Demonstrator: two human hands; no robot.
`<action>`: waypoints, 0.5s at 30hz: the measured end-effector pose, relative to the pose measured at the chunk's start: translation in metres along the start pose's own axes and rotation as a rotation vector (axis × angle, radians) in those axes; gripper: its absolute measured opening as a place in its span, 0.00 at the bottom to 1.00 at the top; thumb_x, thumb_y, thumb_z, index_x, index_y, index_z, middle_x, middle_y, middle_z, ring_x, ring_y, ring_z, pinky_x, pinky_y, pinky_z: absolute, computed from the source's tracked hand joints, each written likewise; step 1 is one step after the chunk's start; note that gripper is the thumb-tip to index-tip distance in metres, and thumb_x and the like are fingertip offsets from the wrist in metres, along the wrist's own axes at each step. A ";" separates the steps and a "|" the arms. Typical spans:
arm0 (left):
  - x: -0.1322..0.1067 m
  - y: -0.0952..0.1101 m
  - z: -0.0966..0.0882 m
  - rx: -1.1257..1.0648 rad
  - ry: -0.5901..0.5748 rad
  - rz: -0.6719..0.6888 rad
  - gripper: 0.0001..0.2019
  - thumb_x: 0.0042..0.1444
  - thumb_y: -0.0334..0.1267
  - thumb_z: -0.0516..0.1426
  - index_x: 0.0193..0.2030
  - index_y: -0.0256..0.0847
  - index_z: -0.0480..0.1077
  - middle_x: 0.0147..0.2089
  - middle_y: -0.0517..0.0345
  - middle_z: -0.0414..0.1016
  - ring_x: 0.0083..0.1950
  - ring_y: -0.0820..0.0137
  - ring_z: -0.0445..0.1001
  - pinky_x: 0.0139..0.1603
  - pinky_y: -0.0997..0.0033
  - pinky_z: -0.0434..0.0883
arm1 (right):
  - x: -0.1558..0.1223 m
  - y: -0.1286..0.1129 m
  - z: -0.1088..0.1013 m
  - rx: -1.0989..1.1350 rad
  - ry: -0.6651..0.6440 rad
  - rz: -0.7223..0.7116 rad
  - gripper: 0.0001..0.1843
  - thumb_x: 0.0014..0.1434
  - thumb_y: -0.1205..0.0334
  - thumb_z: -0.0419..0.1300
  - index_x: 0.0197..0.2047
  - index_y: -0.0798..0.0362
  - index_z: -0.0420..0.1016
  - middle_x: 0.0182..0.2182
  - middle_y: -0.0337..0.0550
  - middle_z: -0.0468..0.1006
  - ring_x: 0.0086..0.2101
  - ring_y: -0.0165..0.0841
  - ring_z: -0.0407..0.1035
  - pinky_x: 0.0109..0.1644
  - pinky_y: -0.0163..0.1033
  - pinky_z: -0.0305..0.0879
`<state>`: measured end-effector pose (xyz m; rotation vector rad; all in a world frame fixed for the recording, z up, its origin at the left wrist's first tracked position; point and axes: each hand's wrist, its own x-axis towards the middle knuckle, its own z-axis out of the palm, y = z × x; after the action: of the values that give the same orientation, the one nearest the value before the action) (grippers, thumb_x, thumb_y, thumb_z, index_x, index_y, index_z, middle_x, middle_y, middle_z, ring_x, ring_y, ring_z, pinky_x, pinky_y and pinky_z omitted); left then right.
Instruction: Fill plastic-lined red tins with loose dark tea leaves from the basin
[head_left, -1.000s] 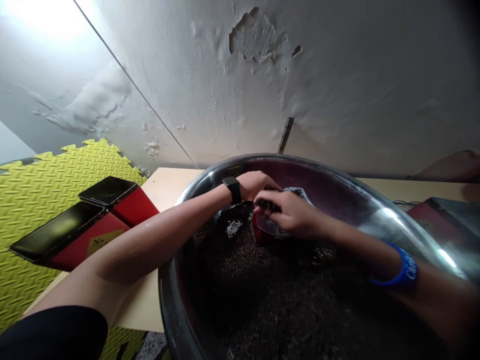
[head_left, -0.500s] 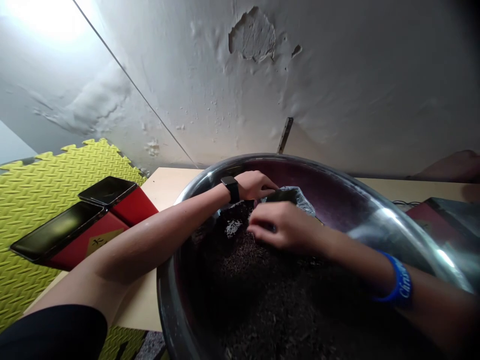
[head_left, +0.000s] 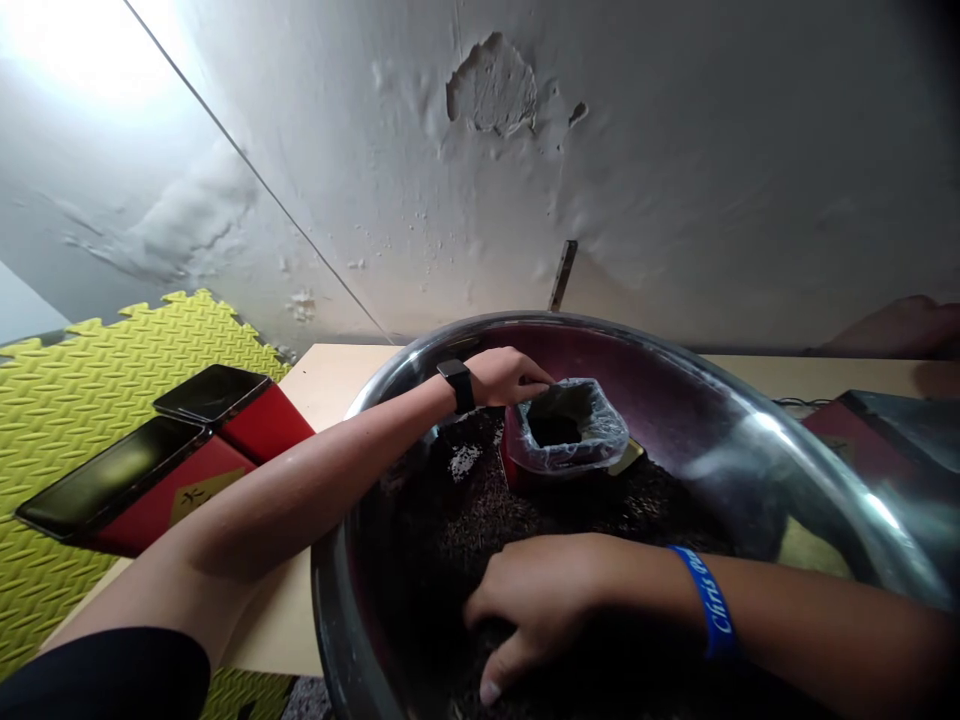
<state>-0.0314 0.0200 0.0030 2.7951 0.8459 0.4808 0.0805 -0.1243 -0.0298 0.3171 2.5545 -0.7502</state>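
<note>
My left hand (head_left: 510,378), a black watch on its wrist, pinches the left rear rim of a clear plastic bag (head_left: 611,420). This bag lines a red tin (head_left: 517,475) standing in a large metal bowl (head_left: 757,420). Dark loose dried leaves (head_left: 487,515), resembling tea, cover the bowl's bottom, and some dark matter shows inside the bag. Lower in the bowl, my right hand (head_left: 540,600) reaches down to the leaves with its fingers bent and thumb spread away from them. Its fingertips are partly lost in shadow.
Two red tins with black tops (head_left: 165,470) stand left of the bowl, and another tin (head_left: 870,440) is at the right. White bits (head_left: 465,460) lie among the leaves. Behind the table (head_left: 330,375) rises a peeling wall (head_left: 337,180); yellow foam matting (head_left: 135,360) covers the left.
My right hand has moved from beside the bag's mouth toward me, down to the leaves, uncovering the lined tin. My left hand keeps its place on the rim.
</note>
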 end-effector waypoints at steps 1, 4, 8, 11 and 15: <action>0.000 0.000 0.000 -0.002 0.003 0.004 0.15 0.56 0.42 0.50 0.48 0.44 0.70 0.43 0.57 0.74 0.40 0.72 0.71 0.40 0.74 0.64 | -0.002 -0.002 -0.003 -0.021 0.033 -0.015 0.31 0.51 0.37 0.46 0.44 0.51 0.72 0.31 0.45 0.75 0.27 0.34 0.66 0.26 0.36 0.54; -0.001 0.001 0.001 -0.026 0.009 0.003 0.15 0.56 0.43 0.51 0.47 0.43 0.71 0.43 0.56 0.74 0.39 0.73 0.71 0.40 0.75 0.65 | -0.013 -0.006 -0.017 -0.029 0.210 -0.053 0.25 0.55 0.41 0.46 0.39 0.52 0.72 0.28 0.42 0.75 0.25 0.30 0.65 0.25 0.34 0.52; -0.001 0.005 -0.001 -0.050 0.007 -0.009 0.16 0.55 0.43 0.51 0.47 0.42 0.71 0.42 0.56 0.75 0.38 0.74 0.71 0.39 0.76 0.65 | -0.039 0.000 -0.048 0.071 0.436 -0.022 0.18 0.57 0.49 0.49 0.37 0.53 0.70 0.28 0.39 0.74 0.26 0.27 0.64 0.28 0.31 0.54; -0.002 0.007 -0.002 -0.061 -0.008 0.022 0.15 0.56 0.41 0.51 0.47 0.40 0.71 0.41 0.55 0.75 0.38 0.73 0.71 0.39 0.76 0.65 | -0.057 0.023 -0.065 0.049 0.653 0.113 0.18 0.58 0.49 0.47 0.36 0.54 0.70 0.29 0.41 0.73 0.29 0.28 0.65 0.30 0.32 0.55; -0.001 0.004 -0.001 -0.042 -0.025 0.035 0.14 0.54 0.39 0.52 0.47 0.43 0.71 0.41 0.57 0.75 0.38 0.73 0.71 0.38 0.76 0.65 | -0.069 0.064 -0.065 -0.149 0.755 0.381 0.19 0.58 0.49 0.48 0.38 0.54 0.71 0.32 0.45 0.74 0.30 0.32 0.66 0.31 0.35 0.55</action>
<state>-0.0306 0.0163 0.0048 2.7760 0.7734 0.4628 0.1383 -0.0418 0.0234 1.1845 3.0515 -0.3184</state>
